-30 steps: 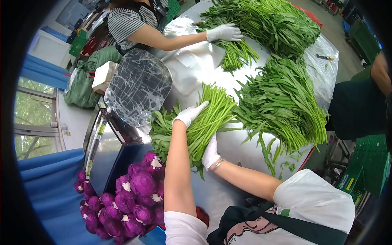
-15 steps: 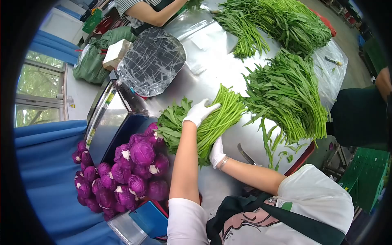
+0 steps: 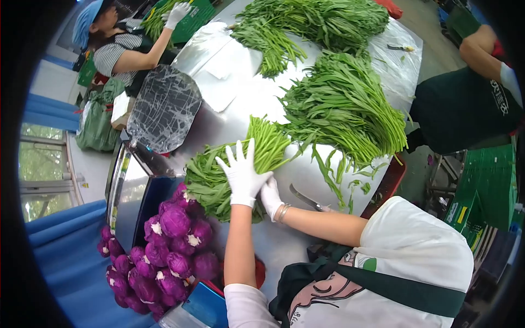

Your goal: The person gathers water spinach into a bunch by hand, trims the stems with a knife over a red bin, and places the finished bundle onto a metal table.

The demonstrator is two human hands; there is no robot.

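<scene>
Blue curtain (image 3: pixel 71 235) hangs left of purple cabbages (image 3: pixel 175 221), then one bunch of greens (image 3: pixel 210 175) lies gathered, no tie showing, on the metal table (image 3: pixel 279 240) under the splayed left hand (image 3: pixel 242 177), the right hand (image 3: pixel 270 199) close beside, its hold impossible to tell, with a larger heap (image 3: pixel 339 104) undivided farther right.

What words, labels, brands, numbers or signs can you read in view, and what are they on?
I can read none with certainty:
White print on the co-worker's dark apron: too blurred.
Small script on the white shirt: too small.
Yellow wall sticker: too small.
Yellow label on the green crate: too blurred.
</scene>
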